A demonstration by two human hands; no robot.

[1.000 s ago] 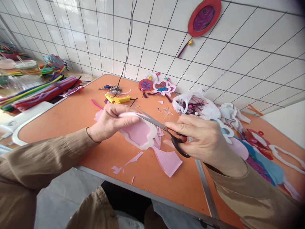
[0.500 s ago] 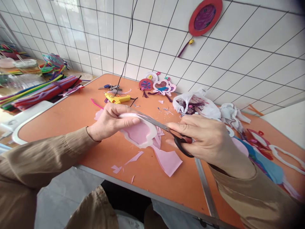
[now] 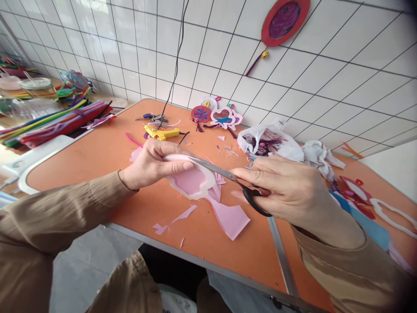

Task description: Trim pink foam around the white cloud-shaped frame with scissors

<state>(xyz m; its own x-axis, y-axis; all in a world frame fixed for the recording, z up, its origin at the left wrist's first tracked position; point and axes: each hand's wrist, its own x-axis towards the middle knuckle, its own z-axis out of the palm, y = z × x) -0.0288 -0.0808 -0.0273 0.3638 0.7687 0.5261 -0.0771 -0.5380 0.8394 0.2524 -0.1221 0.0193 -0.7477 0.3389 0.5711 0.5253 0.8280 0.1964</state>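
Between thumb and fingers, my left hand grips a pink cutout with a raised white scalloped border. My right hand is closed around black-handled scissors, whose blades point left and lie along the cutout's upper edge, close to my left thumb. A strip of pink sheet trails below the cutout onto the orange table. Small pink scraps lie in front of it. The far edge of the cutout is partly hidden by the blades and my fingers.
A yellow glue gun with a black cord lies behind my left hand. Finished paper ornaments lean at the wall. A white plastic bag with purple tassels sits behind my right hand. Colourful pipe cleaners lie at left.
My right hand and the scissors have shifted slightly right, away from the cutout. My left hand keeps its grip on the cutout almost in place. The view has tilted a little.
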